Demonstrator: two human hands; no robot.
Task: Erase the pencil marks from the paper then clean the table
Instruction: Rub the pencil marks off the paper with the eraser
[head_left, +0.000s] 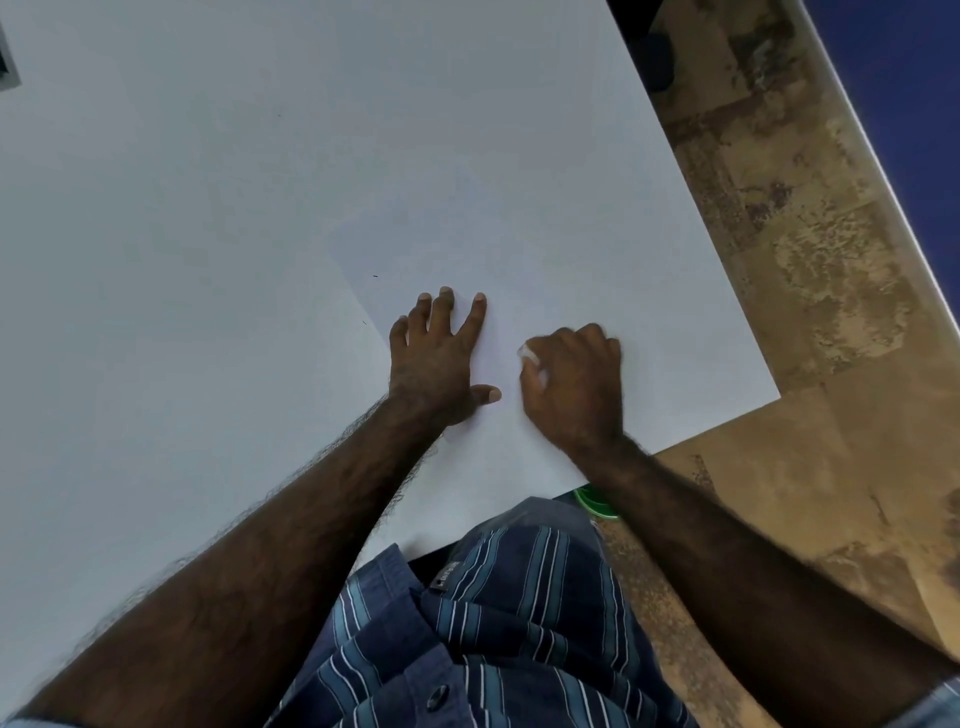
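Head view: the paper (467, 249) lies on the white table (182, 208) near its right edge; the left hand (441, 358) presses it flat, fingers spread wide; just beside, the right hand (574, 382) curls around a white eraser (530, 358) on the sheet.

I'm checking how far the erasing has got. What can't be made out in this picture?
- Pencil marks: too faint to find on the paper in the head view.
- Eraser: only a white bit shows; the right hand curls over the rest.
- Paper under the flat left hand: hidden.
- Green thing below the table edge: mostly behind the right forearm.
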